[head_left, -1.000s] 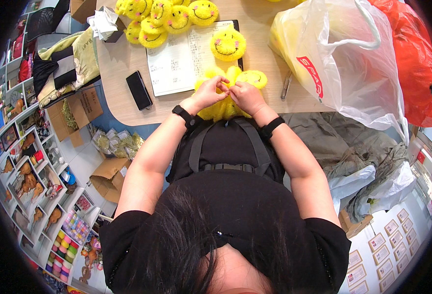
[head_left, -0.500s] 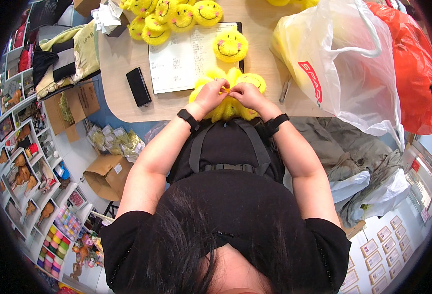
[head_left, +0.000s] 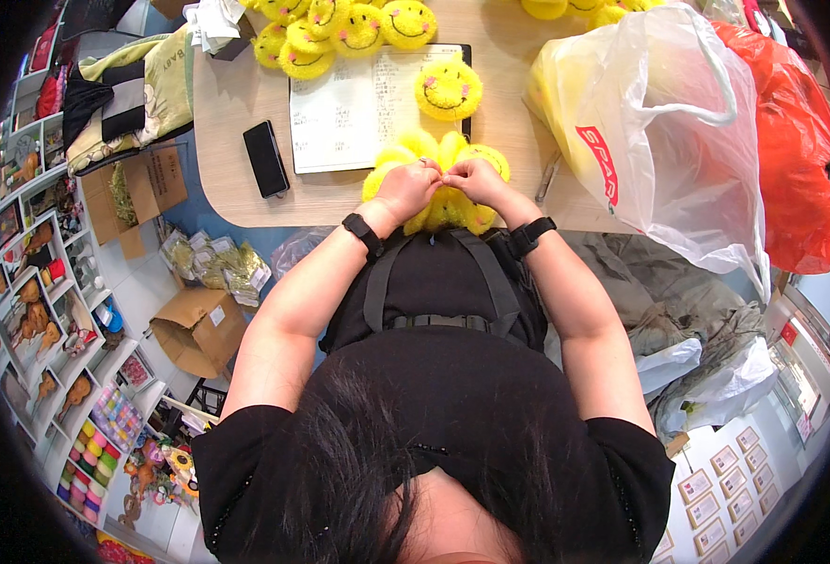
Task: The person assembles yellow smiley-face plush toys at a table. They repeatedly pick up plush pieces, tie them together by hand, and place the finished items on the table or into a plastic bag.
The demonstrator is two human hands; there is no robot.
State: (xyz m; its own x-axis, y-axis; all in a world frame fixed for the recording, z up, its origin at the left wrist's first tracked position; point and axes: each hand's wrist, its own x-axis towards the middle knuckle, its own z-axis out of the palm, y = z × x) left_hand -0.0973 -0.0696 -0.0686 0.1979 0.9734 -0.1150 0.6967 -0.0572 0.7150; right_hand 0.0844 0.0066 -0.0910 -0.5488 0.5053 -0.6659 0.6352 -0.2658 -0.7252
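A bunch of yellow plush smiley toys (head_left: 441,205) lies at the near edge of the wooden table (head_left: 236,160). My left hand (head_left: 405,188) and my right hand (head_left: 476,179) rest on top of the bunch, fingertips pinched together at its middle. Both wrists wear black bands. What the fingertips pinch is too small to tell. A single yellow smiley plush (head_left: 449,89) lies just beyond the bunch on a sheet of paper (head_left: 358,108).
A black phone (head_left: 266,158) lies left of the paper. More yellow smiley plushes (head_left: 339,28) are piled at the table's far side. A big clear plastic bag (head_left: 659,141) and a red bag (head_left: 791,150) stand to the right. Cardboard boxes (head_left: 194,329) and toy shelves (head_left: 48,310) fill the left.
My hands stay on the yellow plush bunch, with the fingers working closer together at its middle. The view has shifted slightly.
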